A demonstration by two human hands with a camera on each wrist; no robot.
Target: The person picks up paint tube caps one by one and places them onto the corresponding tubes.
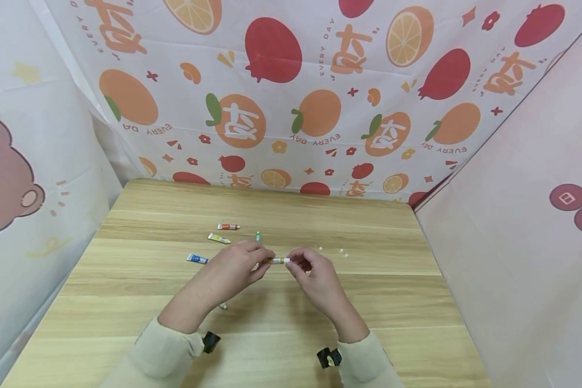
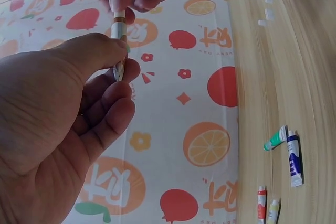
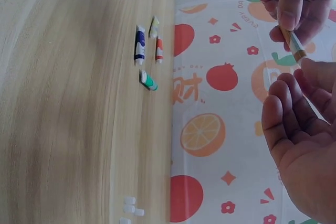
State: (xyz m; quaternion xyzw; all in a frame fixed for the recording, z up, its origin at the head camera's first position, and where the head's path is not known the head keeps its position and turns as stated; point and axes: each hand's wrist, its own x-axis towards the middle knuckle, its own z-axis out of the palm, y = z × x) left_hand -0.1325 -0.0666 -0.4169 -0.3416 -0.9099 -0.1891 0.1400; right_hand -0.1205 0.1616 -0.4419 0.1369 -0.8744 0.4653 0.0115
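Over the bench (image 1: 393, 318), left hand (image 1: 237, 265) with grip around 1 brown-banded tube (image 1: 276, 261), right hand (image 1: 318, 276) with grip pinching its white end (image 1: 286, 260)

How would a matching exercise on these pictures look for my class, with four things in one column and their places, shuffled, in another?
Things
1. brown-banded tube
2. small white caps
3. fruit-print cloth
4. red tube

Places, head view
A. just beyond the yellow tube
B. held by left hand and right hand
C. upright behind the table
D. on the table, right of both hands

Pairs: 1-B, 2-D, 3-C, 4-A
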